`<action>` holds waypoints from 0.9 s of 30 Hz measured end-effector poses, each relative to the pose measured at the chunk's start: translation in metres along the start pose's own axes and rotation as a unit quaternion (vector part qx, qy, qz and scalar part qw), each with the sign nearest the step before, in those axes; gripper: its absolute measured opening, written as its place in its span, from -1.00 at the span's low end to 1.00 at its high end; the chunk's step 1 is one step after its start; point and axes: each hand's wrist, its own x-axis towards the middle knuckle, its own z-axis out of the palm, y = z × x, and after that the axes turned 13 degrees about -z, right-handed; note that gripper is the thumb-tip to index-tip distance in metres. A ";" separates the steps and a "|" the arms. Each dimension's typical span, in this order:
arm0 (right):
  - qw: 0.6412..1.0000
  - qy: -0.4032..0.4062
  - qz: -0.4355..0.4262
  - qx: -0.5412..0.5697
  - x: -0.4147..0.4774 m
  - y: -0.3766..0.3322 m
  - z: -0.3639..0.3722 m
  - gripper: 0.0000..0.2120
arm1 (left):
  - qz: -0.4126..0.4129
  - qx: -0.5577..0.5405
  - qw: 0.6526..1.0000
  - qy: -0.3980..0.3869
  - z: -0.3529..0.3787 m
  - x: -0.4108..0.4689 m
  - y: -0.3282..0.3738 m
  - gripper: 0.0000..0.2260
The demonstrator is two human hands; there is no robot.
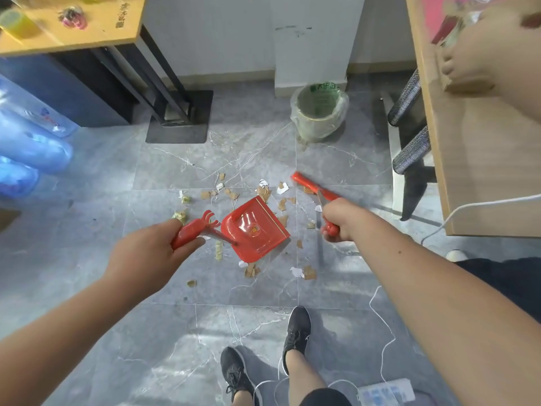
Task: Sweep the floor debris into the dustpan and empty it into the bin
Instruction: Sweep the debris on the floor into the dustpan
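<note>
Not much legible text is found here, honestly. Green printing is seen on the clear plastic liner (341, 108) of the bin (319, 111), near the far rim, but it's too blurred to be read. A dark stamped mark is spotted on the yellow tabletop (96, 27) at upper left, also unreadable. A small round emblem is printed inside the red dustpan (254, 228), with no letters made out. A red-and-blue label is carried by the water jug (35, 118), smeared by blur.
</note>
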 end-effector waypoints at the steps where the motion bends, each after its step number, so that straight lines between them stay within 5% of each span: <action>1: 1.000 -0.005 0.002 -0.029 0.002 -0.001 0.003 -0.61 | 0.003 0.002 1.000 0.001 0.001 0.002 0.001 -0.59; 13: 0.999 -0.033 -0.008 -0.023 -0.039 0.017 0.083 -0.56 | 0.049 0.008 0.999 0.020 0.006 0.015 -0.039 -0.59; 27: 0.998 -0.046 0.022 0.036 -0.111 0.026 0.265 -0.73 | 0.051 -0.012 0.999 -0.016 0.019 0.033 -0.205 -0.59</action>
